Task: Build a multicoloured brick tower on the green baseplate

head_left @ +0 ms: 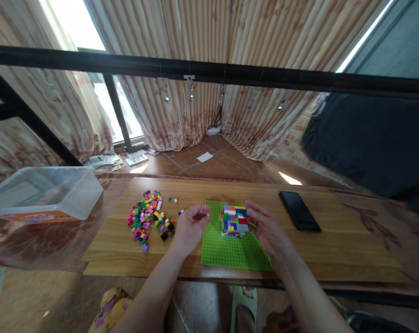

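Note:
A multicoloured block of toy building bricks (pixel 234 221) stands on the green baseplate (pixel 226 254). To its left, my left hand (pixel 193 226) is closed in a pinch, with a small yellow brick (pixel 208 214) at the fingertips, over the baseplate's left edge. My right hand (pixel 265 226) is at the block's right side, fingers stretched out and apart; whether they touch it I cannot tell. A pile of loose small bricks (pixel 147 212) in many colours lies on the table left of my left hand.
A black phone (pixel 299 211) lies on the wooden table (pixel 344 245) at the right. Left of the table stands a clear plastic bin (pixel 65 189). A black metal bar (pixel 209 69) with hanging clips crosses in front of the curtains (pixel 181 111).

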Tool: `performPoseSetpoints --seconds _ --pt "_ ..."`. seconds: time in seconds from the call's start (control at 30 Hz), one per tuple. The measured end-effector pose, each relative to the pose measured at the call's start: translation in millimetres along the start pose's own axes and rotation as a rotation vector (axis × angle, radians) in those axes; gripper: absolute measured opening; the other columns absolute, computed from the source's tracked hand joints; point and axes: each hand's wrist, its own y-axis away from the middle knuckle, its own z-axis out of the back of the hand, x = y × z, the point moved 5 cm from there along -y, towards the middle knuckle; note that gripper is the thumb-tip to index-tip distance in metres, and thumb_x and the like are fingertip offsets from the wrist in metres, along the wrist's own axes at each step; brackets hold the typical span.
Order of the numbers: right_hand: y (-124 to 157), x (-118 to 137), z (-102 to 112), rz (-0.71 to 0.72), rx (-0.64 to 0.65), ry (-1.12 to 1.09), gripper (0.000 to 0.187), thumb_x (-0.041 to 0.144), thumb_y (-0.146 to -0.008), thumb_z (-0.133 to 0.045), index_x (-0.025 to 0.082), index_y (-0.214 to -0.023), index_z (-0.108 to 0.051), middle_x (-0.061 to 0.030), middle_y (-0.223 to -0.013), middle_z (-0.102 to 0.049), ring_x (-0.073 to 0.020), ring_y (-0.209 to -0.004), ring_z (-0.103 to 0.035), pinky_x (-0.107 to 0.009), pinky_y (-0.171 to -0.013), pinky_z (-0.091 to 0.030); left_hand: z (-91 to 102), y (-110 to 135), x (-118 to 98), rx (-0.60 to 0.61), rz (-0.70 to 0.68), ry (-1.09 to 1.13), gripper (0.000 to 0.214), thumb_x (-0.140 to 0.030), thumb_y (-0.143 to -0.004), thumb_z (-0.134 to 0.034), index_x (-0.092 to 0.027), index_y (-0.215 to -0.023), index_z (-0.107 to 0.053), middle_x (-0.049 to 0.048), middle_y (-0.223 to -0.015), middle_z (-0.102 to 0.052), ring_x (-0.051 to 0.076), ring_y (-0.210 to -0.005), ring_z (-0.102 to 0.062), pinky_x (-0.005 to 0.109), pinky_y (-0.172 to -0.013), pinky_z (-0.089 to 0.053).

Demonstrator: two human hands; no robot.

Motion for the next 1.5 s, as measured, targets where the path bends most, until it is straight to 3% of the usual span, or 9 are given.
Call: performPoseSetpoints --seconds 0.17,0.37,0.6,0.8,0.93,1.13,1.5 --pt "-3.8 14.8 15.4 0.056 -0.135 -0.084 0.026 0.028 -0.055 -0.083 0.022 -0.079 -0.075 0.0001 -0.083 -0.072 -0.0067 -0.054 -0.054 -0.016 -0.043 -0.042 -0.3 -0.1 0.1 0.01 0.005 0.014 0.017 -0.016 -0.067 -0.07 -0.017 -0.084 -0.072 0.0027 -0.082 -0.073 0.015 -0.077 -0.065 0.028 -0.077 -0.049" --pt "6.6 24.0 -2.8 0.389 -0.089 0.102 0.018 0.031 -0.064 -0.078 0.02 -0.078 -0.075 -0.0008 -0.077 -0.07 -0.0067 -0.052 -0.047 -0.02 -0.046 -0.038 -4.0 0.6 0.6 0.026 -0.004 0.02 0.017 -0.016 -0.069 -0.07 -0.016 -0.086 -0.072 0.0034 -0.085 -0.074 0.015 -0.078 -0.066 0.028 -0.078 -0.051" --pt "31.8 19.6 -36.7 0.697 0.079 0.536 0.012 0.031 -0.081 -0.068 0.022 -0.083 -0.074 -0.0023 -0.084 -0.071 -0.016 -0.077 -0.063 -0.029 -0.07 -0.049 -5.3 2.0 0.1 0.054 -0.028 -0.032 0.02 -0.012 -0.07 -0.066 -0.015 -0.089 -0.071 0.0057 -0.088 -0.074 0.017 -0.082 -0.067 0.03 -0.08 -0.053" --pt "49.2 10.4 -56.6 0.836 0.177 0.737 0.013 0.024 -0.088 -0.059 0.024 -0.09 -0.072 -0.0017 -0.09 -0.071 -0.0155 -0.083 -0.065 -0.028 -0.074 -0.05 7.8 2.4 -2.3 0.001 -0.061 -0.14 0.023 -0.004 -0.071 -0.062 -0.016 -0.089 -0.07 0.0053 -0.088 -0.073 0.017 -0.083 -0.067 0.031 -0.084 -0.051" --pt "62.8 5.2 -73.5 0.941 0.28 0.846 0.017 0.018 -0.091 -0.055 0.024 -0.095 -0.071 -0.0022 -0.091 -0.071 -0.0145 -0.085 -0.066 -0.027 -0.078 -0.051 8.0 5.9 -8.4 0.058 -0.057 -0.121 0.021 -0.009 -0.071 -0.067 -0.015 -0.092 -0.069 0.0046 -0.086 -0.072 0.016 -0.082 -0.067 0.029 -0.081 -0.051" --pt "63.6 3.8 -77.2 0.997 0.247 0.925 0.016 0.021 -0.09 -0.059 0.023 -0.101 -0.071 -0.0053 -0.099 -0.07 -0.0174 -0.095 -0.065 -0.029 -0.083 -0.051 -0.8 10.8 -11.6 0.212 0.053 0.121 0.033 -0.024 -0.07 -0.077 -0.014 -0.1 -0.067 0.0034 -0.081 -0.074 0.013 -0.073 -0.065 0.025 -0.073 -0.049" --pt "72.1 7.1 -72.1 0.938 0.391 0.924 0.016 0.025 -0.092 -0.058 0.026 -0.101 -0.071 -0.0034 -0.093 -0.067 -0.0162 -0.088 -0.062 -0.029 -0.078 -0.05 -13.2 18.0 -13.3 0.333 0.224 0.241 0.038 -0.027 -0.059 -0.087 -0.015 -0.092 -0.072 -0.0006 -0.076 -0.072 0.009 -0.069 -0.061 0.021 -0.07 -0.045"
